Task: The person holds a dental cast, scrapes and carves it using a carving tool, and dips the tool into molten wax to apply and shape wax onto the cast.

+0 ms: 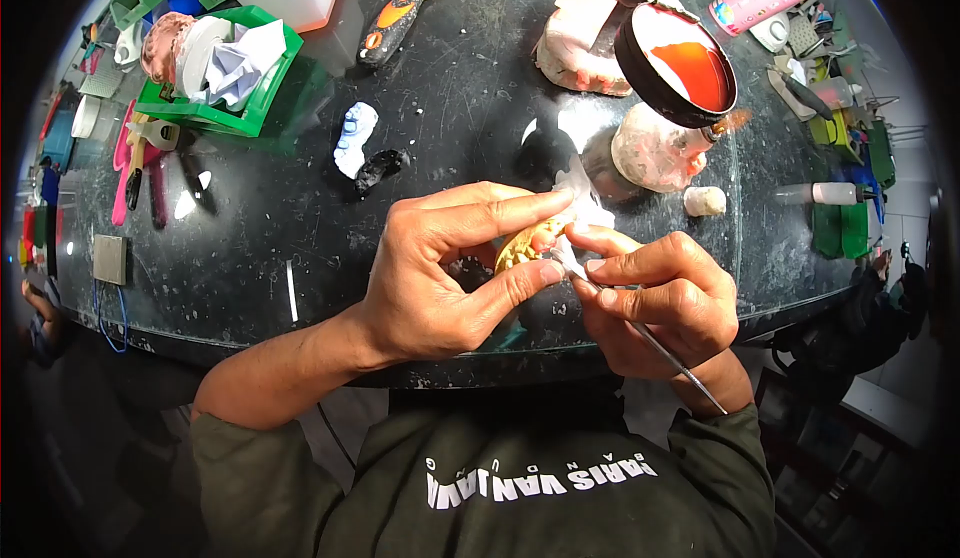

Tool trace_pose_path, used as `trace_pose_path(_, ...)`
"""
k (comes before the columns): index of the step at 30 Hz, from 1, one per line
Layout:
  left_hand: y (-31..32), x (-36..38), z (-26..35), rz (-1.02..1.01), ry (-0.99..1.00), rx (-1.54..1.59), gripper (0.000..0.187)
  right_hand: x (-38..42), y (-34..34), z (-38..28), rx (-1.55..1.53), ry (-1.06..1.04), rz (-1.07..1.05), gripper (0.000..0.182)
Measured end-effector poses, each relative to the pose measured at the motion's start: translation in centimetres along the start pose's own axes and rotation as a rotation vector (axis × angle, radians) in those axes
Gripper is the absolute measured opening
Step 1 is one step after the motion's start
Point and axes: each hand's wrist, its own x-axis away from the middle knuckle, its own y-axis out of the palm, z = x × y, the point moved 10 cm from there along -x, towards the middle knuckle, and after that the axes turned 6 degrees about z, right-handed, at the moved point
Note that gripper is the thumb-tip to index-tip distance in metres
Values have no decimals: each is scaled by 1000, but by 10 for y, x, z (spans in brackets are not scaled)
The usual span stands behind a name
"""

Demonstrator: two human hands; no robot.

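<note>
On the dark table, a tin holds red material; left hand grips yellow model.

Dental lab or workshop bench: blue tooth-shaped impression piece, yellow dental cast, scratched black work surface.
</note>
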Motion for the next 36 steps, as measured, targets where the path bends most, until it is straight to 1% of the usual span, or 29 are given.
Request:
trace_pose_path(15,0,1,-2,-10,-28,-12,44,1,0,1,6,-16,10,18)
trace_pose_path(21,0,1,-1,4,13,-18,44,1,0,1,5,-26,33,19)
trace_pose_path(27,1,2,-1,20,1,15,44,3,0,0,25,-46,38,19)
trace_pose_path(30,1,4,-4,28,-38,45,43,3,0,1,10,-36,23,20)
trace_pose_path(33,-1,4,-3,24,28,40,44,3,2,1,7,-30,10,20)
trace_pose_path(36,0,4,-2,54,13,110,44,2,1,0,-1,-32,19,19)
